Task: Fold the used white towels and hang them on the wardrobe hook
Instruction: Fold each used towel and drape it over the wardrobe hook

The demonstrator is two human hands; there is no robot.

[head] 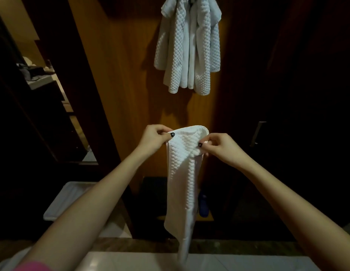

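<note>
A white waffle-textured towel [182, 173] hangs down in front of me, folded lengthwise into a narrow strip. My left hand [154, 139] pinches its top left edge. At the top right edge, my right hand [221, 147] grips the fold. The towel's lower end trails down to the bottom of the view. Higher up, other white textured towels [188, 47] hang bunched on the wooden wardrobe panel [127, 75]; the hook itself is hidden at the top edge.
A dark wardrobe door with a metal handle [257, 133] stands at right. A white tray-like object [72, 196] sits low left. A blue item [203, 205] lies on the low shelf behind the towel. A mirror or opening [45, 79] shows a cluttered room at left.
</note>
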